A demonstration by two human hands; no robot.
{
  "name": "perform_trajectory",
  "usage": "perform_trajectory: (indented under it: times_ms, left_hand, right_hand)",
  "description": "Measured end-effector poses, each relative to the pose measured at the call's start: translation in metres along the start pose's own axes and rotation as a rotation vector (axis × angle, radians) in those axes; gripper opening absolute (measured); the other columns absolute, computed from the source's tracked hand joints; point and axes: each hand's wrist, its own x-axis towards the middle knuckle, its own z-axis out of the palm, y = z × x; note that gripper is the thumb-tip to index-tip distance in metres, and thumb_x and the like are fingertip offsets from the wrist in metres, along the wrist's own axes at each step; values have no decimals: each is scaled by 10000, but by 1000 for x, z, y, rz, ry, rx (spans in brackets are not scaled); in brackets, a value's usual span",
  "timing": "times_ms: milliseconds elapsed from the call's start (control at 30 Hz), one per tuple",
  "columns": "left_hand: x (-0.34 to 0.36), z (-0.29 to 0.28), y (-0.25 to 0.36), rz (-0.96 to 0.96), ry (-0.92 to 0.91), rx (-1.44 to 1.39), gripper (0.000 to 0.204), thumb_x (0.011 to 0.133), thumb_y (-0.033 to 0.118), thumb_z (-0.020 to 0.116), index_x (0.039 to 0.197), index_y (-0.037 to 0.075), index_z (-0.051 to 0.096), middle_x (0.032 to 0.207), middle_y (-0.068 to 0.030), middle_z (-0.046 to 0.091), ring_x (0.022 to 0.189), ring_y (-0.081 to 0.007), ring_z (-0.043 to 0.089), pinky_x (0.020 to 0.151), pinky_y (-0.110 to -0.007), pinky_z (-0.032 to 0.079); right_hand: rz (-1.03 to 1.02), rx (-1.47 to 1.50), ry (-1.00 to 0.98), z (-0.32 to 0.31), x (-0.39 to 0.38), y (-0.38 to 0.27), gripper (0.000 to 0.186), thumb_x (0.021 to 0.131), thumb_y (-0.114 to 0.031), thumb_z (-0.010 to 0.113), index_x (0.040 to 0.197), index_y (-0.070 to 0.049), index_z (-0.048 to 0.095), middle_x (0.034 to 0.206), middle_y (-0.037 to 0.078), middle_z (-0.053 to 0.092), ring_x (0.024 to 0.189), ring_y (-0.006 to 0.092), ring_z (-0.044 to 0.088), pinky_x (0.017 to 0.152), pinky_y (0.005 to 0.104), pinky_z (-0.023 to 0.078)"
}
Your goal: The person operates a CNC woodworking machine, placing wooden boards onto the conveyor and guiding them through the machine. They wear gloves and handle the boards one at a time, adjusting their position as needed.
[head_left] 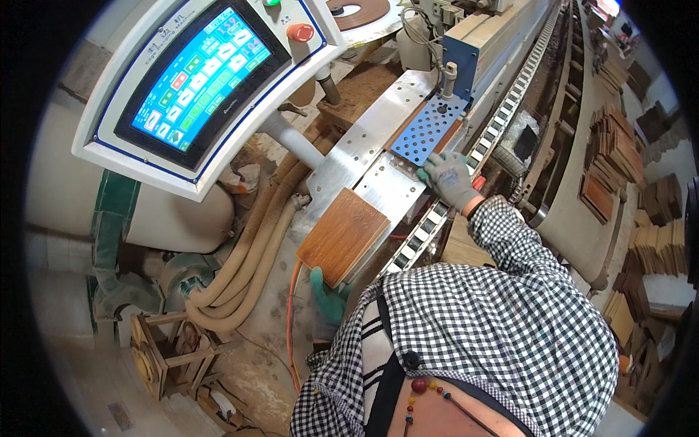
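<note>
My right hand (449,180), in a grey work glove with green on the fingertips, lies on the machine's metal bed beside a blue perforated plate (426,135). Its fingers are stretched out and touch the plate's near edge; nothing shows in its grasp. A reddish-brown strip of wood shows along the plate's sides. Nearer to me, a short stack of brown wooden boards (344,237) sits tilted at the bed's near end. My left hand (329,297), gloved in green, holds the stack's near end, thumb up against its edge and fingers partly hidden below.
A control panel (200,80) with a lit screen and a red button (301,32) hangs at upper left. Ribbed hoses (247,269) run below it. Right of the bed, a chain track (502,116) runs alongside a conveyor belt (575,226). Stacked boards (615,153) stand far right.
</note>
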Motion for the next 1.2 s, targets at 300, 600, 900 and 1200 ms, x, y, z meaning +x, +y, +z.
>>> perform_trajectory:
  times_ms: [300, 600, 900, 1200]
  left_hand:
    - [24, -4, -29, 974, -8, 938, 639, 891, 335, 748, 1417, 65, 504, 1396, -207, 547, 1238, -362, 569, 1020, -476, 493]
    - [43, -7, -3, 1220, -10, 1586, 591, 917, 314, 749, 1336, -16, 494, 1282, -172, 583, 1167, -344, 593, 981, -438, 487]
    - [48, -10, -7, 178, -379, 127, 609, 1081, 481, 410, 1510, 51, 355, 1509, -184, 471, 1343, -310, 519, 1126, -445, 440]
    - [56, -17, -15, 163, -329, 111, 715, 1019, 534, 513, 1551, 73, 388, 1514, -178, 473, 1358, -328, 480, 1153, -505, 384]
  right_hand:
    - [160, -123, 100, 19, 36, 67, 244, 930, -196, 656, 1168, -168, 704, 1240, 33, 636, 1068, 251, 622, 877, 406, 491]
    - [233, 1344, -328, -13, -29, -55, 525, 1022, -436, 587, 1435, -112, 605, 1206, 112, 735, 1017, 222, 705, 937, 378, 541]
    - [462, 2036, -329, -5, -25, -69, 484, 1044, -174, 602, 1468, 33, 490, 1016, 61, 678, 639, 149, 667, 602, 265, 573]
    - [712, 2057, -6, 10, -22, 33, 334, 1019, -103, 608, 1344, -25, 616, 908, 55, 696, 642, 166, 689, 560, 305, 590]
